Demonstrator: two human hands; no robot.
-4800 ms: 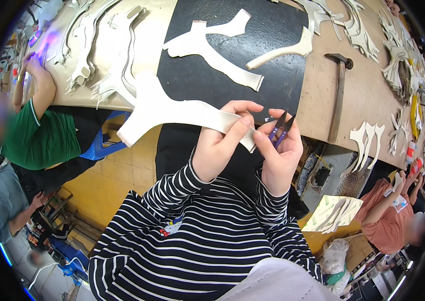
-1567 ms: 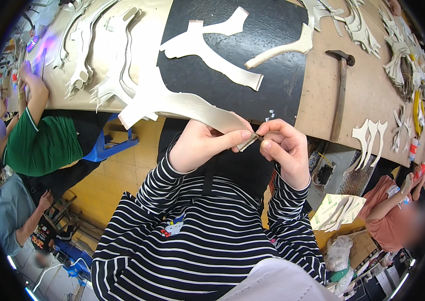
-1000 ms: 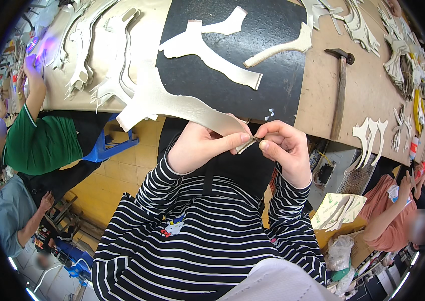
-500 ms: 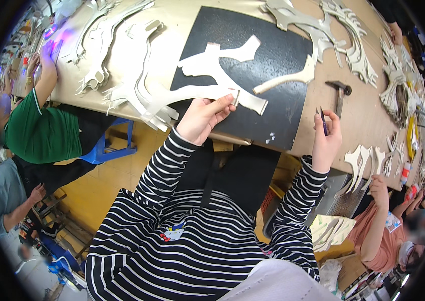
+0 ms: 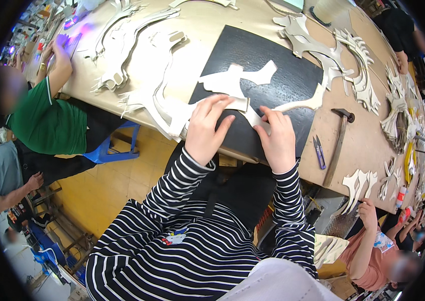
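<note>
over the left edge of the black mat (image 5: 228, 49), a smooth cream-white piece (image 5: 239, 104) with a squared, dark-edged end lies under the left hand (image 5: 205, 129), fingers together, thumb apart, the right hand's (image 5: 278, 141) fingers loosely spread.

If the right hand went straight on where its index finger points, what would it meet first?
The right hand would probably meet the upper arm of a pale cutout on the black mat, though the hand's height is unclear.

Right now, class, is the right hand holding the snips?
No, the snips lie on the table beside the hammer, apart from the right hand.
</note>
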